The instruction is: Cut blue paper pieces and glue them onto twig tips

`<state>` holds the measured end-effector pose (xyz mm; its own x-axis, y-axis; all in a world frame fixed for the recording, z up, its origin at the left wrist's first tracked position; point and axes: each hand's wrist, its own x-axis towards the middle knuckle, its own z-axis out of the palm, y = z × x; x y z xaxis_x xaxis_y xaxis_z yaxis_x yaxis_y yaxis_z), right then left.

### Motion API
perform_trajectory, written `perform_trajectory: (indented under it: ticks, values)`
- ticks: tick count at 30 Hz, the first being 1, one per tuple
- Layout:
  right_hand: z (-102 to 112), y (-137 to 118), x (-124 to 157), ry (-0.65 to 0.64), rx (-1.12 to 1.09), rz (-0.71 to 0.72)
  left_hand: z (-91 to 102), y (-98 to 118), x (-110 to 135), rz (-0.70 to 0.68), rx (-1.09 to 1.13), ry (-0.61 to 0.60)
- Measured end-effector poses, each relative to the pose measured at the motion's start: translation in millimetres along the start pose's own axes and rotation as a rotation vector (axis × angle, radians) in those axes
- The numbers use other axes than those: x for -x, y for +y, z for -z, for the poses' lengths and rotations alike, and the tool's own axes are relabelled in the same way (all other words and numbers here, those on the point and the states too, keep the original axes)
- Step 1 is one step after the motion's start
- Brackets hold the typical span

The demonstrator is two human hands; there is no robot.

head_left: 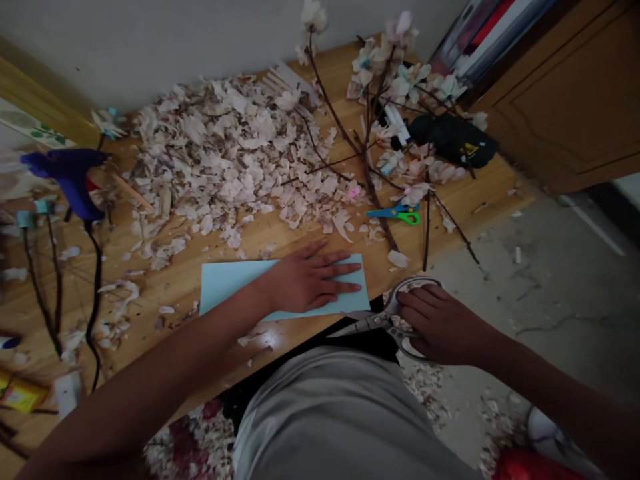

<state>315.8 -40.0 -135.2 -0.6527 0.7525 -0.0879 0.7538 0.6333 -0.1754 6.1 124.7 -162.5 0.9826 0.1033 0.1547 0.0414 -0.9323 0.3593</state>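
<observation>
A light blue sheet of paper [235,280] lies flat along the front of the wooden table. My left hand [313,277] rests on its right half, fingers spread and pointing right. Just off the table's edge, my right hand [435,320] has its fingers through the handles of a pair of grey scissors [367,323]. The scissor blades are parted and point left, close to the paper's lower right corner. Whether a blade touches the paper I cannot tell.
A heap of pale petals [240,147] covers the table's back. Branches with paper-like flowers [367,160] lie to the right, beside small blue-green scissors [395,213] and a black pouch [460,139]. A blue glue gun [70,177] and its cord are on the left.
</observation>
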Motion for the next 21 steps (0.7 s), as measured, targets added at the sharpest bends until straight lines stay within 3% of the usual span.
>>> perform_trajectory:
  ticks: [11,21]
  values:
    - [-5,-28,-1,-0.003,-0.059,-0.132,2.1,0,1,-0.008,-0.003,-0.010]
    - [1,-30,-13,-0.005,-0.030,-0.089,2.5,0,0,-0.008,0.002,-0.016]
